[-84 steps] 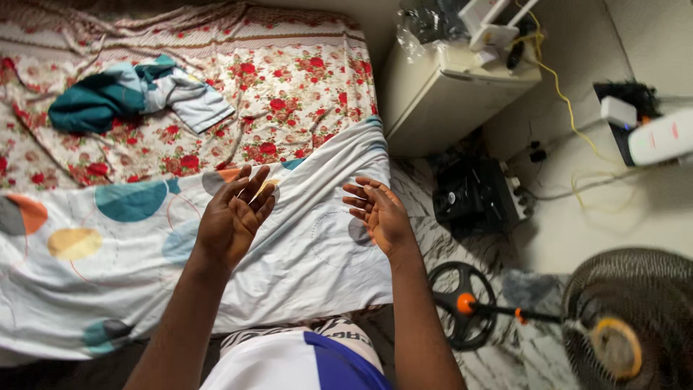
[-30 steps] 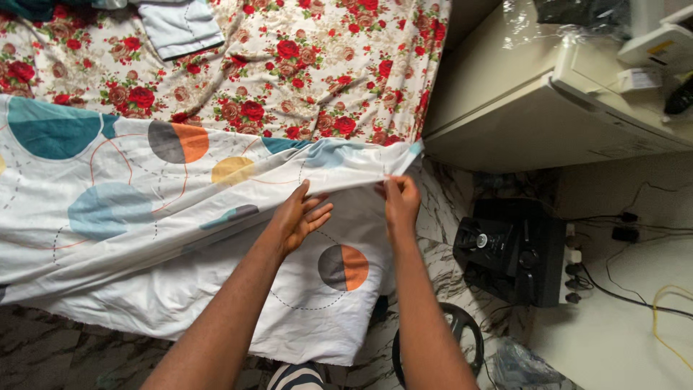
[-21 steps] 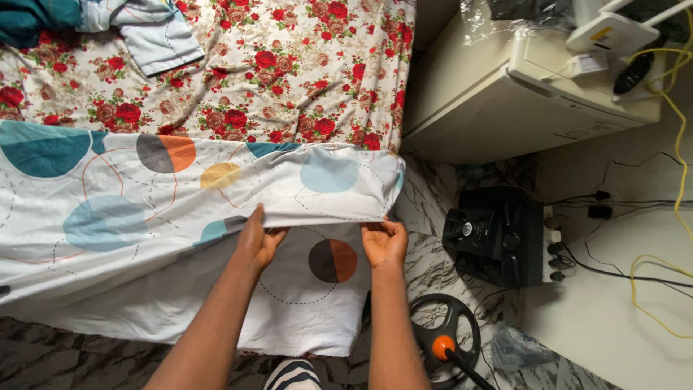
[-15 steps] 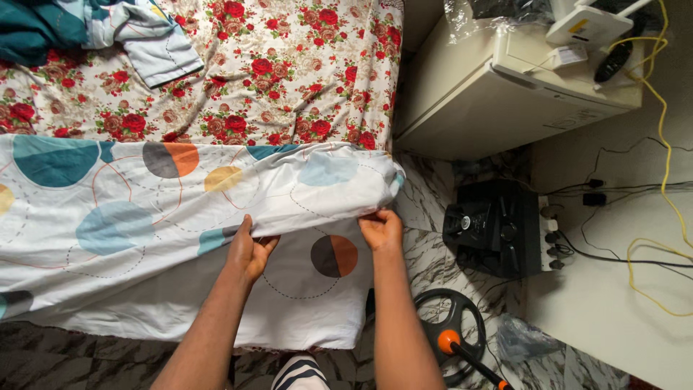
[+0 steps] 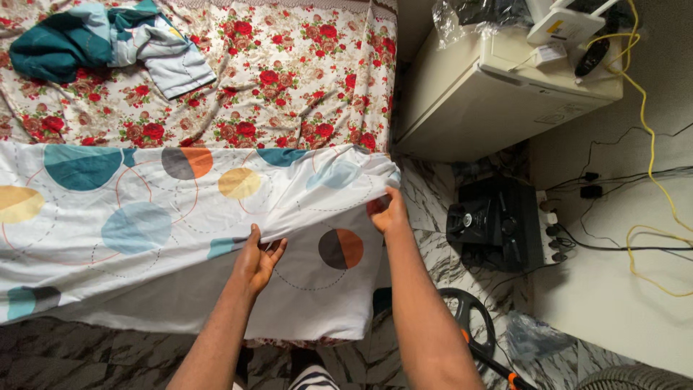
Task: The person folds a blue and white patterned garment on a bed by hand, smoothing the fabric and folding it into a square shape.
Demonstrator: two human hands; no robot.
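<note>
So the white cotton sheet printed with big teal, orange and yellow circles (image 5: 180, 217) lies spread across the near part of the bed, with its lower part hanging over the bed's edge toward the dark marbled floor (image 5: 86, 357). Both hands hold its folded edge. The left hand (image 5: 258, 258) pinches the fold about mid-way, thumb on top and fingers curled underneath. The right hand (image 5: 390, 213) grips the corner near the bed's right edge, fingers closed on the cloth, though I can't really make out each finger there.

Under the sheet there's a cream bedspread with red roses (image 5: 289, 87) covering the rest of the bed, and a bundle of teal and pale blue clothes (image 5: 108, 43) sits on it at the far left. Right of the bed stands a beige boxy cabinet (image 5: 498, 94) with clutter on top, and a black box-shaped device with knobs (image 5: 502, 224) sits on the floor with black cables and a yellow cable (image 5: 650, 137) trailing nearby.
</note>
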